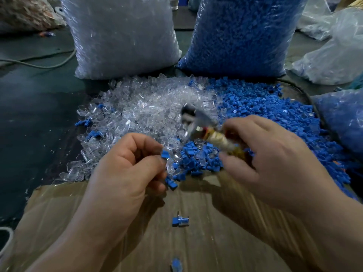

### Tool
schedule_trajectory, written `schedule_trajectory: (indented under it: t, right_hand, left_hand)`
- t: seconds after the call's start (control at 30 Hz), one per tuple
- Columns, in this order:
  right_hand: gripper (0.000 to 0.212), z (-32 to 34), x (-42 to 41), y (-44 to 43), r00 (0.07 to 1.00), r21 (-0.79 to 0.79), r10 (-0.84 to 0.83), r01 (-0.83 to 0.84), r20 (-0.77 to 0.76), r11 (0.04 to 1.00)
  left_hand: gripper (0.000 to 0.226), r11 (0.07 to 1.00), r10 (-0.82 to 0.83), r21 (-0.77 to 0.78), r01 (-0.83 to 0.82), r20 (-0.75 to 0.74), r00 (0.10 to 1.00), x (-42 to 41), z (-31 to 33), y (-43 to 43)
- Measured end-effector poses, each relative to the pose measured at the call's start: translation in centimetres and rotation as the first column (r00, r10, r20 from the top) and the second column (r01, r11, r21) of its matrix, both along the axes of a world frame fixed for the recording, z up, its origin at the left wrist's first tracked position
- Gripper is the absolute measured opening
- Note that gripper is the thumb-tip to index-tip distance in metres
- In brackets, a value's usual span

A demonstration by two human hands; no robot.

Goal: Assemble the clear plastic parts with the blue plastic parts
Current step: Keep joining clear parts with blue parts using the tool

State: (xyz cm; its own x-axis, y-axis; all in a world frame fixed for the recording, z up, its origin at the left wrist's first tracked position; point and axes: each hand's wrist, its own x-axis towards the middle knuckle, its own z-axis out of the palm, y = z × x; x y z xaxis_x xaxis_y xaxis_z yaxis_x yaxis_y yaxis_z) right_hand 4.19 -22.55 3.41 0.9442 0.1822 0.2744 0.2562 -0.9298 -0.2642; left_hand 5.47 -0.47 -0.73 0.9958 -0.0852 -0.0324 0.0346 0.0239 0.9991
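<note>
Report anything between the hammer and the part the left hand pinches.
Nothing visible. The right hand holds the hammer over the clear parts pile; only air separates it from the blue-and-clear part in the left hand.

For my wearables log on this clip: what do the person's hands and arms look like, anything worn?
The left hand and right hand are bare: no gloves, rings or watch. Both forearms are bare too; no sleeve in view.

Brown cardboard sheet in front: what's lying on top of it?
Two joined blue-and-clear plastic pieces lie on the brown cardboard sheet, one mid-sheet, one at the near edge; loose blue plastic parts spill onto its far edge. Whatever lies beneath both forearms is hidden.
</note>
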Motion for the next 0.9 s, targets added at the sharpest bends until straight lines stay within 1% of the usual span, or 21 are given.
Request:
schedule_trajectory:
  t: [0.03,0.13,0.2,0.3,0.37,0.43,0.63,0.73,0.9]
  right_hand:
    - [0.037,0.0,-0.3,0.1,0.999,-0.027,0.04,-0.041,-0.013,0.999]
    - [0.049,-0.3,-0.7,0.2,0.994,-0.06,0.103,-0.104,-0.025,0.993]
    - [0.055,-0.5,-0.8,0.4,0.993,-0.072,0.117,-0.119,-0.032,0.99]
    - [0.058,-0.6,-0.8,0.3,0.991,-0.1,0.132,-0.135,-0.038,0.986]
    - [0.058,-0.6,-0.8,0.1,0.991,-0.117,0.126,-0.131,-0.045,0.984]
    - [0.057,-0.7,-0.8,-0.1,0.99,-0.117,0.131,-0.136,-0.049,0.984]
    - [0.056,-1.0,-0.8,0.2,0.986,-0.045,0.166,-0.167,-0.027,0.985]
    - [0.055,-1.0,-0.9,0.3,0.985,-0.059,0.171,-0.172,-0.017,0.983]
    - [0.055,-1.2,-0.9,0.1,0.987,-0.088,0.16,-0.161,-0.02,0.983]
  left_hand:
    - [0.033,1.0,0.006,-0.003,-0.006,0.023,1.0,0.1,0.0,0.0]
    - [0.018,1.0,0.016,-0.004,-0.016,0.09,0.996,0.1,0.0,-0.1]
    - [0.016,0.998,0.027,0.049,-0.033,0.117,0.993,0.1,-0.1,0.0]
    - [0.016,0.984,0.043,0.162,-0.072,0.175,0.984,0.0,-0.1,0.0]
    - [0.027,0.977,0.055,0.19,-0.092,0.192,0.98,0.0,-0.1,-0.1]
    - [0.033,0.978,0.053,0.19,-0.09,0.189,0.981,-0.2,0.1,-0.1]
    - [0.025,0.992,-0.006,0.122,-0.015,0.17,0.985,-0.7,1.1,-0.6]
    - [0.027,0.995,0.012,0.098,-0.03,0.183,0.983,-0.8,1.1,-0.8]
    - [0.031,0.992,-0.009,0.124,-0.016,0.199,0.98,-0.7,0.8,-0.6]
